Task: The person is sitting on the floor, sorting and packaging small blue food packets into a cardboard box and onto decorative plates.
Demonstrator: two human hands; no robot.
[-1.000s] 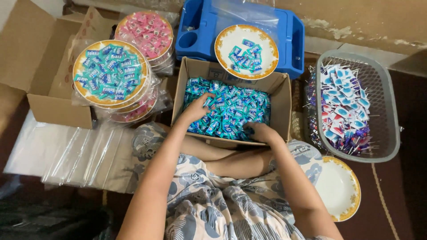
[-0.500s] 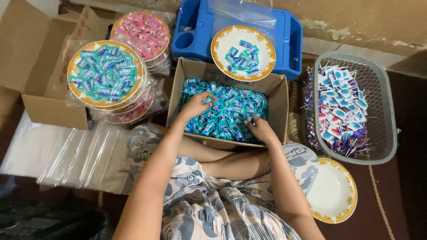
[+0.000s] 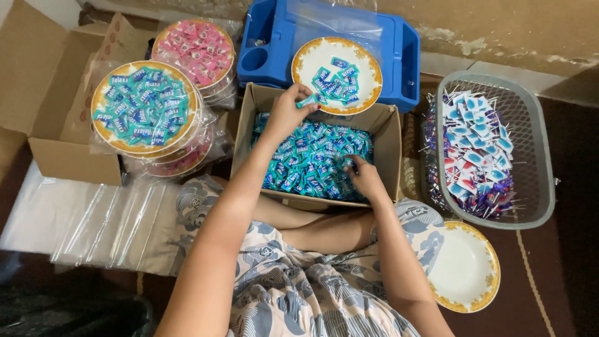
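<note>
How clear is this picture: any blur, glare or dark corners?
Head view: mostly sharp and evenly lit; the sweets in the box read crisply. The left hand is slightly soft at the fingertips, the right hand sharper. Soft glare streaks the clear bags. The bottom left corner and right edge fall into shadow. Edges bend a little, like a wide lens.

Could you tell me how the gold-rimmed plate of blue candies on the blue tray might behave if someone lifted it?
The plate looks rigid, so it would probably lift without bending. Its shallow dish holds loose wrapped candies, which would likely slide off if it tilted. It overlaps the edge of the blue tray, so a nudge might tip it.
</note>
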